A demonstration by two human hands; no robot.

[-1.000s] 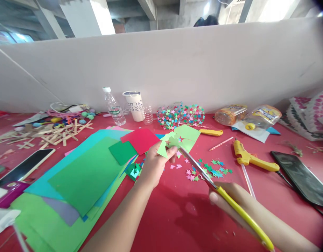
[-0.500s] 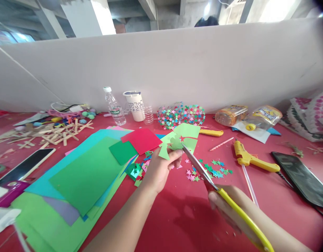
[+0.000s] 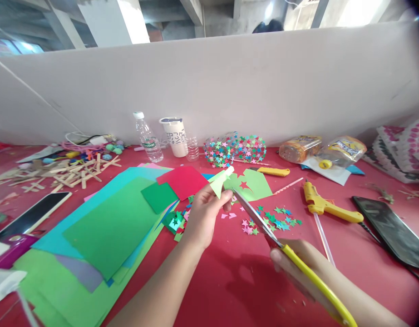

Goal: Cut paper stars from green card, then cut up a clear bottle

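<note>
Scissors (image 3: 255, 212) sit in your right hand (image 3: 294, 259), your fingers closed around the yellow handles and the metal blades angled away toward your left hand (image 3: 206, 213). The blades lie close together, and their tips end just beside your left thumb, at the near edge of the light green paper (image 3: 260, 187). You cannot tell from here whether the tips touch it. Your left hand is pinched narrow, thumb against fingers, holding that paper up; one pale part of it stands raised above your fingers, and the wider part, with a star-shaped hole, reaches out to the right of them. Between your two hands and a little beyond them, loose paper stars (image 3: 277, 220) are scattered on the red table (image 3: 229, 290). To the left of your left hand lies a stack of coloured sheets (image 3: 107, 227), with a dark green square (image 3: 158, 198) and a red sheet (image 3: 184, 181) at its far end, nearest your fingers. Beyond your right hand and off to its right rests a yellow glue gun (image 3: 332, 211), with a dark phone (image 3: 389, 231) farther right. A yellow cutter (image 3: 273, 171) lies past the paper, well beyond both hands
</note>
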